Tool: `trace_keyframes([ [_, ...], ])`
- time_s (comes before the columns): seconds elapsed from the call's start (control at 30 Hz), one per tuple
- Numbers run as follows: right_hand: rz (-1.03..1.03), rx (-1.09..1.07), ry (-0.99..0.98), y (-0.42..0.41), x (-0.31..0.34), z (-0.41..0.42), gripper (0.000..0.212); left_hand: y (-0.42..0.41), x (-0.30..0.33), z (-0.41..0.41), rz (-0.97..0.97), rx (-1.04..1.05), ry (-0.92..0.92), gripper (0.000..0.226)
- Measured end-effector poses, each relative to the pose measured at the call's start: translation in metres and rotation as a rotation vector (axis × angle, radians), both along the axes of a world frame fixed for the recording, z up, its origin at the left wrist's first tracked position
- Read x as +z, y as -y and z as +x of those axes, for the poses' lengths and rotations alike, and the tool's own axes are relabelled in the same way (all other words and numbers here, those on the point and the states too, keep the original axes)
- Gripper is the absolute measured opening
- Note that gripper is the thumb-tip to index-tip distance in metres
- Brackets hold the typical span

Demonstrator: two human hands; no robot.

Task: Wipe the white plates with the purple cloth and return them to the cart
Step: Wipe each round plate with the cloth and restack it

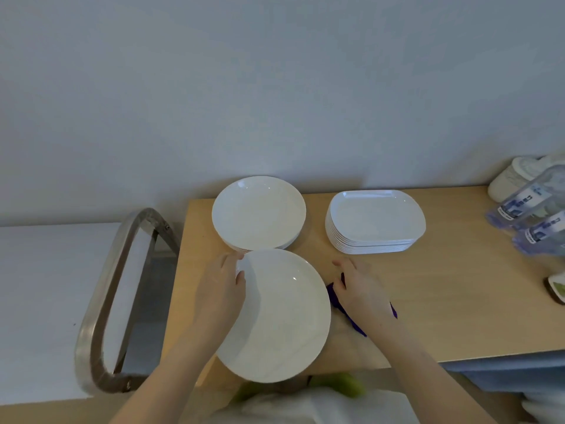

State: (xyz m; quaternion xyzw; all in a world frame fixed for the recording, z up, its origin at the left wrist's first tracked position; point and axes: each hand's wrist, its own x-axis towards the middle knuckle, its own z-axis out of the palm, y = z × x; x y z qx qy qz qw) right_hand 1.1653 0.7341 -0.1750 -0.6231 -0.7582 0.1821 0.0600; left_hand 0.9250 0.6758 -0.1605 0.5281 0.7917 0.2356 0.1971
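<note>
Plate steadied, cloth under my palm

My left hand (221, 289) closes its fingers (240, 278) on the round plate's (281, 316) rim to steady it on the bench (443, 301); my right hand (359, 289) lies flat, fingers spread, on the purple cloth (334, 296) (not yet gathered).

we see plain white round plates (275, 313), a white stack of oblong plates (374, 223), a purple cloth (334, 298), a light wood-coloured counter (443, 295).

A single head-worn wide-angle view looks forward and steeply down, close over a wooden surface (443, 301), facing a plain wall (275, 87) that fills the upper half.
</note>
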Motion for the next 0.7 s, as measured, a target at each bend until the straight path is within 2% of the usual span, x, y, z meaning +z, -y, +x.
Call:
trace_keyframes([
  [0.1,-0.072,-0.041,0.16,0.011,-0.016,0.01,0.05,0.007,0.0,-0.002,-0.004,0.023,0.024,0.036],
  [0.2,-0.075,-0.064,0.196,0.017,-0.026,0.018,0.06,0.017,-0.003,-0.007,-0.001,0.06,0.032,0.036],
  [0.33,-0.072,-0.101,0.215,0.016,-0.03,0.02,0.053,0.031,-0.013,-0.013,-0.016,0.117,0.075,0.034],
  [0.4,-0.094,-0.125,0.165,0.015,-0.029,0.02,0.044,0.036,-0.018,-0.016,-0.016,0.148,0.133,0.032],
  [0.5,-0.109,-0.175,-0.012,0.013,-0.015,0.02,0.035,0.039,-0.023,-0.019,-0.011,0.169,0.213,0.031],
  [0.7,0.109,-0.153,-0.25,0.009,0.053,0.011,0.022,0.039,-0.024,-0.021,-0.011,0.18,0.284,0.032],
])
